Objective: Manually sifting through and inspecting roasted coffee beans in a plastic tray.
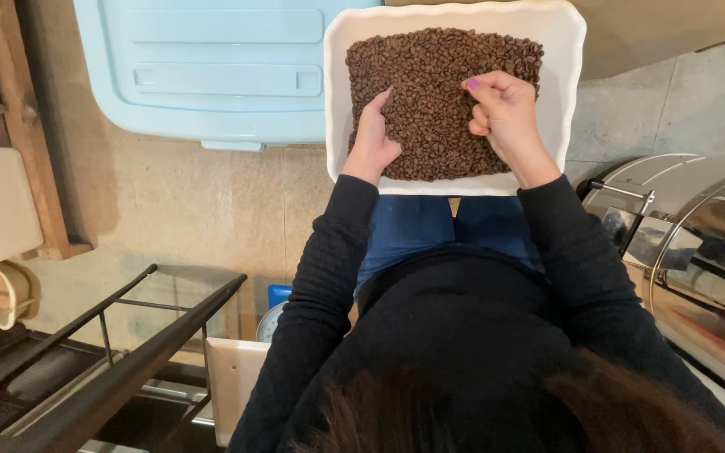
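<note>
Floor: I see a beige tiled floor (186, 201) under everything, running from the left edge past the middle.
Blue lid: a pale blue plastic bin lid (211, 67) lies on the floor at the top, just left of the tray, with the tray's edge overlapping its right side.
Metal drum: a shiny steel machine (698, 260) stands at my right, close to the right elbow.
Black rack: a dark metal frame (127, 335) sits low on my left, well apart from the tray.
Tray: a white rectangular tray (565, 75) rests over the knees in blue jeans, straight ahead of me.
Beans: roasted brown coffee beans (430, 92) fill the middle of the tray in one flat heap, leaving the white rim bare on the right and the left.
Right hand: my right hand (505, 113) lies on the heap's right side, fingers curled in and pinched together; whether a bean is between them, I cannot tell.
Left hand: my left hand (372, 134) rests on the heap's left edge, fingers bent loosely down into the beans, gripping nothing that I can see.
Nail: a pink-painted nail (472, 83) shows on the right hand.
</note>
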